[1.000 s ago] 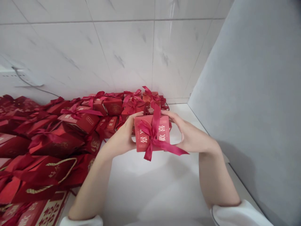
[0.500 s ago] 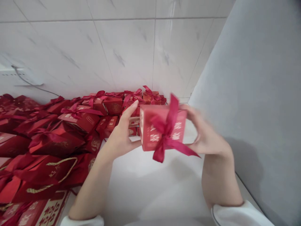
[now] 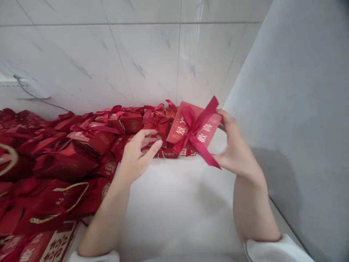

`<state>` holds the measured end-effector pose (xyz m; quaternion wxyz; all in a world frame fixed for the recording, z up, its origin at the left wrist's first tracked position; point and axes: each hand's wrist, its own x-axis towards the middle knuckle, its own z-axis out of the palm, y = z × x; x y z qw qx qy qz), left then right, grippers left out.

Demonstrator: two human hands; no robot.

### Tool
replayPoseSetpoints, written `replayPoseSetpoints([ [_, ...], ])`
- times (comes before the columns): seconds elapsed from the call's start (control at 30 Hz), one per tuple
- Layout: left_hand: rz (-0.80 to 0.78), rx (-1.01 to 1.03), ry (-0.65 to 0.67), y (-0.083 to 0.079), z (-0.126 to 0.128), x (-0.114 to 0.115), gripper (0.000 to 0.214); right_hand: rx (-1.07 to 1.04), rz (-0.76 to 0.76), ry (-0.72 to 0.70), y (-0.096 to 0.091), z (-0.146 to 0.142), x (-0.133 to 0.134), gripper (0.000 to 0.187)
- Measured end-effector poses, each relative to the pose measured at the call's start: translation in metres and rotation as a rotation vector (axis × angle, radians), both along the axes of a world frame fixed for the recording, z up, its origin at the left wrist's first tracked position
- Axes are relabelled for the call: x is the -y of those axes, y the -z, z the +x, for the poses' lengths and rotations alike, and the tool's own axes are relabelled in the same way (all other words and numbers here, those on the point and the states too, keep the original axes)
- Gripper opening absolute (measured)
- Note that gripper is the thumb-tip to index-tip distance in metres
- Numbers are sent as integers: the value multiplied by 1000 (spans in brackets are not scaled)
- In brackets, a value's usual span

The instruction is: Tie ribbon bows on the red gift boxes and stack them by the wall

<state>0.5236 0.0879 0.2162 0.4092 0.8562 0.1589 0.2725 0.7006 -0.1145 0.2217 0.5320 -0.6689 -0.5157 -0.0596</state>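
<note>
A red gift box (image 3: 176,125) with a dark pink ribbon bow (image 3: 194,127) and pale lettering is held up, tilted, above the white surface. My right hand (image 3: 231,145) grips it from the right side, thumb below and fingers behind the far edge. My left hand (image 3: 140,154) is apart from that box, its fingers spread and holding nothing. Just beyond the left fingers stands another red box (image 3: 155,127) with a bow, in front of the back row. Lower red boxes (image 3: 170,153) partly show beneath the held one.
Many red boxes and bags (image 3: 65,160) are heaped on the left, some with rope handles (image 3: 79,196). A tiled wall (image 3: 141,62) closes off the back, with a power strip (image 3: 24,89) and cable at left. A grey panel (image 3: 300,109) rises on the right. The white surface (image 3: 177,211) lies below my hands.
My left hand has let go of the gift box and drawn back slightly left. The box, now in my right hand alone, has tilted and moved up and to the right.
</note>
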Motion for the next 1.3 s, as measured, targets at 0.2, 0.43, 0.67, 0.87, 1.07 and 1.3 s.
replayPoseSetpoints([
  [0.2, -40, -38, 128, 12, 7, 19, 90, -371, -20, -73, 12, -15, -29, 92],
  [0.43, -78, -16, -100, 18, 17, 30, 89, -346, -106, -77, 13, -32, -29, 81],
  [0.67, 114, -23, 10, 2, 2, -2, 97, -168, -385, -307, 2, -1, 1, 36],
  [0.87, 341, -117, 75, -4, -3, -2, 94, 136, -72, 193, 5, 7, 2, 21],
  [1.07, 425, -170, 193, -3, 0, 2, 93, 344, 76, -261, -3, -23, -10, 14],
  [1.3, 580, -236, 293, 0, 3, 4, 79, 67, -64, -374, 6, -22, -23, 14],
])
